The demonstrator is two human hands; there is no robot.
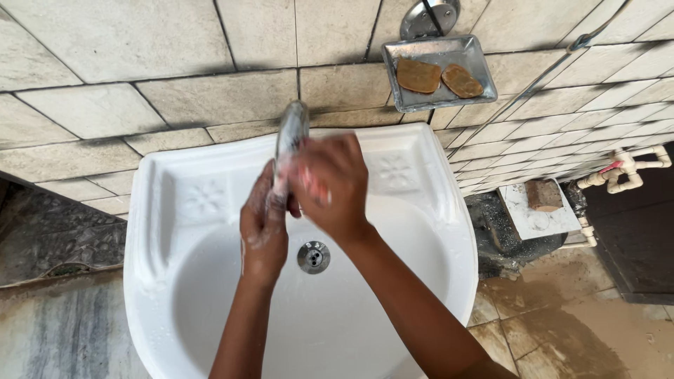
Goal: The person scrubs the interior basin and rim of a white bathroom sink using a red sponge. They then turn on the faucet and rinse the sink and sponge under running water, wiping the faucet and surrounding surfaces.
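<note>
Curled over something pale pink, my right hand (333, 184) is pressing against my soapy left hand (263, 228); I cannot tell what the pink thing is, or whether the left fingers are closing on it. Both are hovering under the metal tap (291, 135), above the white basin (428, 231) and its drain (313, 257).

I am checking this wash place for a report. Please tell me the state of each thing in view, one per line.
Left hand: soapy, open, pressed against the other hand.
Right hand: wet, fingers curled over the left, under the tap.
Tap: over the basin; water flow cannot be told.
Basin: white, wet, not filled.
Drain: unplugged.
Soap dish: on the wall, holding two brown soap bars.
Floor: wet and muddy.
</note>
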